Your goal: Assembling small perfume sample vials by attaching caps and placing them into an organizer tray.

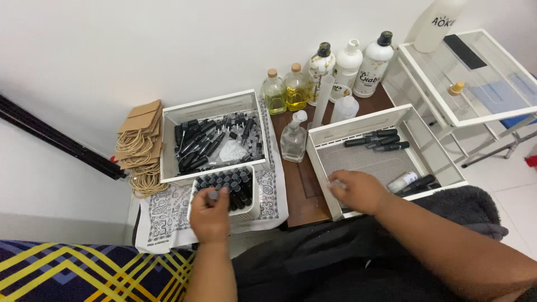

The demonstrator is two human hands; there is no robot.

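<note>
— Both hands are busy? What is each doing?

— Yes. Her left hand (209, 215) has its fingers pinched together on a small dark cap (213, 195), held right over a small white bin (250, 208) packed with upright black-capped vials (228, 184). The right hand (358, 191) is curled, fingertips closed on something small and pale (337, 183); it looks like a little clear vial, though blur keeps me from being sure.

— Where does the right hand sit?

— Inside the near left corner of a white mesh tray (324, 168). Beyond that hand, black tubes (379, 140) lie in a row at the tray's far side, and more lie just to its right.

— And past the left hand?

— A larger white crate (208, 107) of loose black sprayer tops stands just beyond the bin, both on a patterned cloth (168, 215). Between the two hands, farther out, stands a clear pump bottle (294, 137), with bottles of yellow liquid (295, 88) behind it. Brown paper bags (140, 140) are stacked off to the left of the crate.
</note>
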